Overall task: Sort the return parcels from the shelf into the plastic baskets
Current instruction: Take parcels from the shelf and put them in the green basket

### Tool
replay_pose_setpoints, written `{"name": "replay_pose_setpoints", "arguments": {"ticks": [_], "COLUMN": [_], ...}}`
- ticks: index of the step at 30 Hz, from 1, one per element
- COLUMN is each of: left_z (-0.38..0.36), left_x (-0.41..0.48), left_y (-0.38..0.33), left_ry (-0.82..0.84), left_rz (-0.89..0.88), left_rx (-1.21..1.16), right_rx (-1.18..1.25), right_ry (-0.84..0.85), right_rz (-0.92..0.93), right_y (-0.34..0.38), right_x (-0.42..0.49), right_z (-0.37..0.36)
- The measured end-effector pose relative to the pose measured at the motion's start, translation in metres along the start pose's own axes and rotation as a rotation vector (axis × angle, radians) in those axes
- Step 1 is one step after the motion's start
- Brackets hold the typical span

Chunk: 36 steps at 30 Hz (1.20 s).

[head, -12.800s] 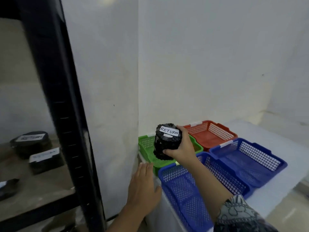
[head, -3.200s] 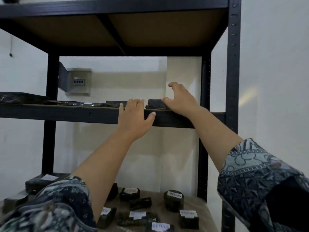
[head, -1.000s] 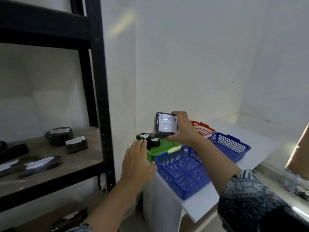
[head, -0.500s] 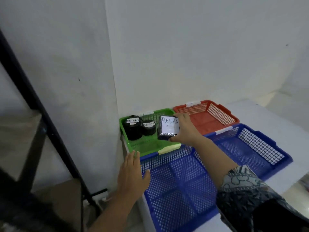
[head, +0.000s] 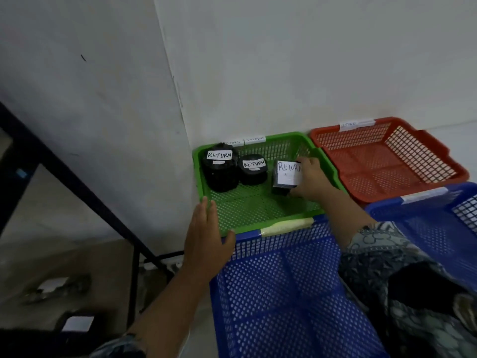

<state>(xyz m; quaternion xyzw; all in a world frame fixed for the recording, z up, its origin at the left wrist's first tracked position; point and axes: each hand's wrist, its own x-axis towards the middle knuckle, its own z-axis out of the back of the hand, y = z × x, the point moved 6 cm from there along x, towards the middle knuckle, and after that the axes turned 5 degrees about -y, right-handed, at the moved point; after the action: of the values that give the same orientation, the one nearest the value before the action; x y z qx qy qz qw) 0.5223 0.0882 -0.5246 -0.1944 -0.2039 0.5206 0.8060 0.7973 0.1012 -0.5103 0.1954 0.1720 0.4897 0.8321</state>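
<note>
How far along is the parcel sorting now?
Done: two round parcels marked RETURN stand in the green basket. In hand: the right hand grips a third, boxy parcel low inside that basket; the left hand lies open at its near corner. Left: one dark labelled item shows at lower left; how many remain is not visible.

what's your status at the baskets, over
Right hand grips box parcel marked RETURN, low inside green basket. Left hand open at basket's near left corner. Two round parcels sit left of the box, not blocking.
</note>
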Motion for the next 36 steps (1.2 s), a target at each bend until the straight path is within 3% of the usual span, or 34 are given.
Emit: {"name": "replay_pose_setpoints", "arguments": {"ticks": [9,21,28,36], "left_z": [-0.012,-0.013,-0.011,-0.012], "left_x": [-0.005,-0.005,-0.005,-0.005], "left_y": [0.003,0.006,0.006,0.003], "left_ry": [-0.088,-0.092,-0.108,-0.081], "left_rz": [0.002,0.018,0.014,0.020], "left_rx": [-0.045,-0.102,-0.115,-0.096], "right_rx": [-0.196,-0.363,-0.295,-0.096], "right_ry": [0.083,-0.151,-0.111,-0.123], "right_rz": [0.060,0.010,0.083,0.011], "right_y": [-0.013,-0.006,-0.017,-0.015], "right_x": [0.047,0.066,0.072,0.049], "right_z": [-0.032,-0.035,-0.031,-0.014]}}
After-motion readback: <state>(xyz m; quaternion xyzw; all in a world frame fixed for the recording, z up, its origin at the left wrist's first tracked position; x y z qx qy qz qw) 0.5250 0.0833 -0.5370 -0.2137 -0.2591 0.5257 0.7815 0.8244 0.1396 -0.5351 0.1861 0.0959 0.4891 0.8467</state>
